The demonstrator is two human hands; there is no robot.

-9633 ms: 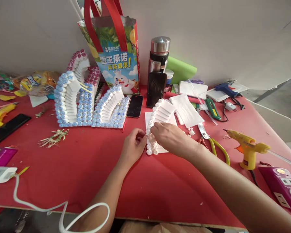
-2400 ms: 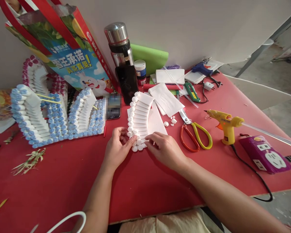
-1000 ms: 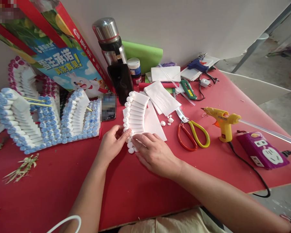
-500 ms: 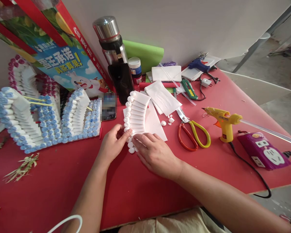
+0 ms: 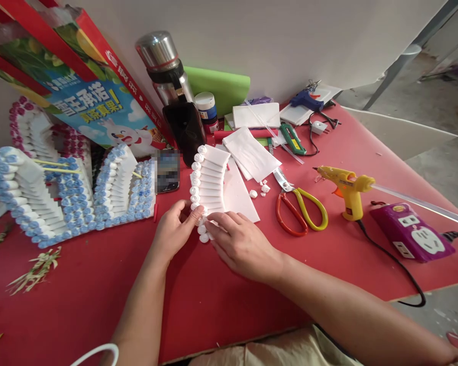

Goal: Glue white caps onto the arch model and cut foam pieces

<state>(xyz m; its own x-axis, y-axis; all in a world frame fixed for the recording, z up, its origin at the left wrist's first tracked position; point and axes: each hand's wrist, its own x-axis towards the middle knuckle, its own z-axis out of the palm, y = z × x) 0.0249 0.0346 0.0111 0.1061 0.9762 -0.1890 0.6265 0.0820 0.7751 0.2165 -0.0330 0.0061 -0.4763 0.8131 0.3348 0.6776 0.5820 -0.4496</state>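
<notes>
Head view: both hands work at the white paper fan [image 5: 213,180], left of the scissors [image 5: 287,187].
Left hand [image 5: 172,231] pinches its edge; right hand [image 5: 242,244] bends fingers against the rolls [image 5: 203,237], grip hidden. A steady left thumb and light right pressure should keep the curve even.

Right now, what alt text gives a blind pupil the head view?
A person's left hand and right hand touch the near end of a curved white craft piece on a red table. Scissors and a yellow glue gun are at right, blue-edged pieces at left.
</notes>
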